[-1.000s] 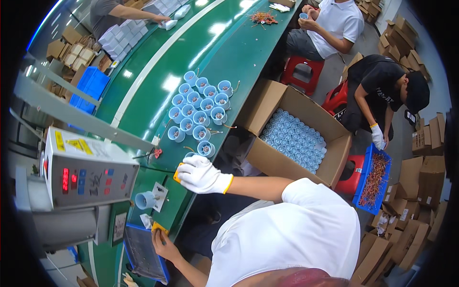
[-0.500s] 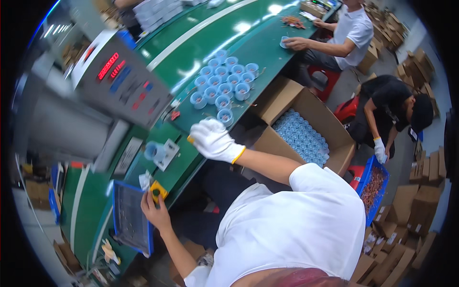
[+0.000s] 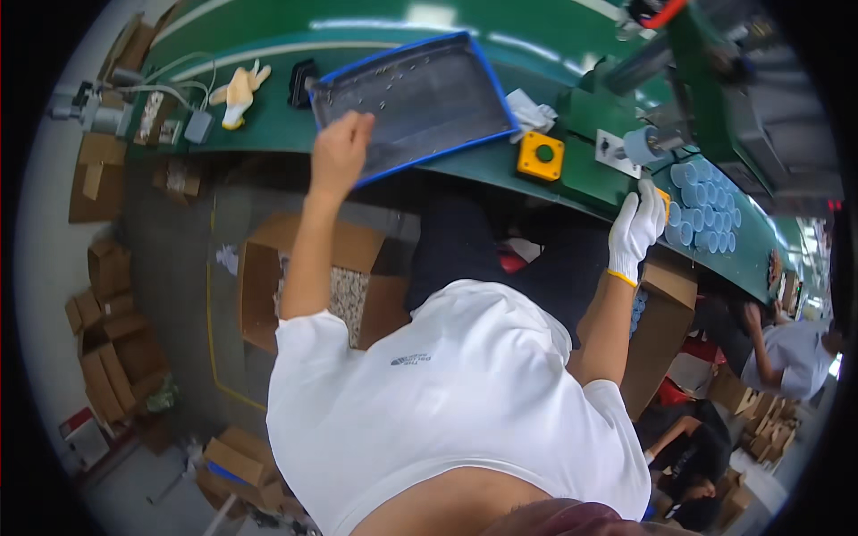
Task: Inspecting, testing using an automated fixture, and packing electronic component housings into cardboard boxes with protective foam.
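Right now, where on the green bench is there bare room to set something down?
Bare green lies beyond the blue tray and between the yellow glove and the tray. It is crowded right of the yellow button box, where blue caps cluster by the gloved right hand.

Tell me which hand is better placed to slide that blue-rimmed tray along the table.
Probably the left hand: bare, it already grips the near edge of the blue-rimmed tray. The gloved right hand rests at the table edge by the blue cups, apart from the tray.
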Available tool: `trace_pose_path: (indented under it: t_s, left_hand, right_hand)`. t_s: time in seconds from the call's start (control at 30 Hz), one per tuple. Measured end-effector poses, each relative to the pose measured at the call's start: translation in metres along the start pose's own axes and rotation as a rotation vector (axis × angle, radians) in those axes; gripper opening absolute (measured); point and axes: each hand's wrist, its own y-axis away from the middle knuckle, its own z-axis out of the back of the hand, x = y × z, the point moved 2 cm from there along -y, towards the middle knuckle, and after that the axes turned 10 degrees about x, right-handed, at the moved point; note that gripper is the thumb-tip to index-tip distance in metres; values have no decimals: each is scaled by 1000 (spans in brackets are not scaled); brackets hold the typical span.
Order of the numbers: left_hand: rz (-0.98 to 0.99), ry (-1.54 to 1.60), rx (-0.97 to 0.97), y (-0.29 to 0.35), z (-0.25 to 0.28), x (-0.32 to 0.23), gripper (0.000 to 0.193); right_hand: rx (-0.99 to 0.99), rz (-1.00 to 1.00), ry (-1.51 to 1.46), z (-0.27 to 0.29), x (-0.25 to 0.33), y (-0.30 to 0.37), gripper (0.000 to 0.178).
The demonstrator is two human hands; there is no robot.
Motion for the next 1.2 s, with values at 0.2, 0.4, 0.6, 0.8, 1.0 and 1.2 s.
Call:
trace_pose_path:
  t_s: [0.2,0.4,0.6,0.8,1.0,1.2]
  left_hand:
    - [-118,-257,127,-8,42,54,17]
    - [-192,-558,402,-33,49,55,19]
    - [-434,-337,507,-36,-21,5,15]
    - [-596,-287,597,-51,-69,-17,16]
    - [-549,-266,746,-63,-63,-34,15]
    - [-489,-190,815,-65,-63,-38,11]
  right_hand:
    - [18,9,70,-23,10,-3,30]
    - [102,-57,76,-27,7,-1,34]
    - [104,-57,65,-28,7,-3,35]
    - [63,-9,20,-27,10,-13,30]
    - [123,-73,-21,-7,-3,-20,38]
    - [73,-325,-519,44,45,-91,52]
